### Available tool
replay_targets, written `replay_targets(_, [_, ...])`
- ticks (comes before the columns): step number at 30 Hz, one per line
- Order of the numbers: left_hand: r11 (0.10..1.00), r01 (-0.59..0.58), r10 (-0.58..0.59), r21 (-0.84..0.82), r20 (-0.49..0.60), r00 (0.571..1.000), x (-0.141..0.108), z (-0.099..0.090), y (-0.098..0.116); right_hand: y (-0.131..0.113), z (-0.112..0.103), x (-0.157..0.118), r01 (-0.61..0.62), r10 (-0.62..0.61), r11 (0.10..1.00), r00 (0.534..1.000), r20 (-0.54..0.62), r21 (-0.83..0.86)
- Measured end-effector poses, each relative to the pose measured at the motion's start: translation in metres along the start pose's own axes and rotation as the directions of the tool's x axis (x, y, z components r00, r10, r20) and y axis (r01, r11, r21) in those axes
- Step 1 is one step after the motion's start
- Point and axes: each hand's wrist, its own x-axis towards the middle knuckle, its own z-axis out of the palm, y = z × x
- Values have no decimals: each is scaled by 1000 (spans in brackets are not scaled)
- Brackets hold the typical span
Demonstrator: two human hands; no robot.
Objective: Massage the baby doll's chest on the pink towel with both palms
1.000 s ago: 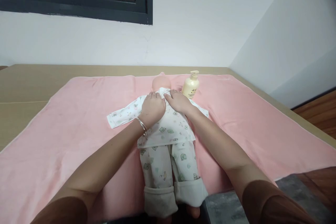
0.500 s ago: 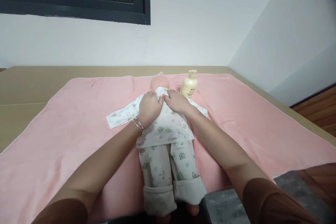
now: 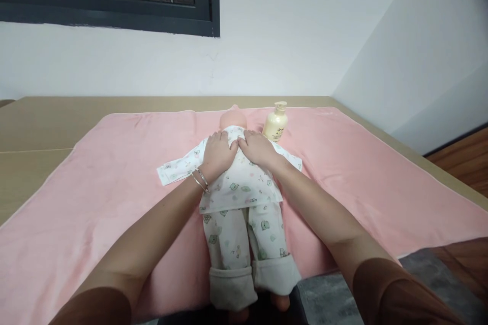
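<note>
A baby doll (image 3: 244, 185) in white printed pyjamas lies on a pink blanket (image 3: 114, 162), its head away from me and its feet over the near edge. My left hand (image 3: 220, 153) rests flat on the left side of its upper body, fingers extended, with two thin bangles at the wrist. On the right side of the upper body lies my right hand (image 3: 257, 148), also flat. The thumbs come close together at the middle. Neither hand grasps anything. Just beyond my right hand stands a cream pump bottle (image 3: 275, 123).
The blanket covers much of a beige surface (image 3: 34, 127) against a white wall (image 3: 282, 25). A dark-framed barred window (image 3: 206, 5) is at the upper left. Wooden panelling (image 3: 465, 162) shows at the right.
</note>
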Motion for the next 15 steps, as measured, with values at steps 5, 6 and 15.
replay_targets(5, [1000,8,-8,-5,1,1000,0,0,1,0,0,-1,5,-5,1000,1000,-3,-5])
replay_targets(6, [1000,7,-7,-5,0,1000,-1,0,1,0,1,-1,3,-3,1000,1000,-8,-7])
replay_targets(15, [999,15,-17,-42,-41,999,-2,5,-1,5,9,3,22,-25,998,999,-46,-61])
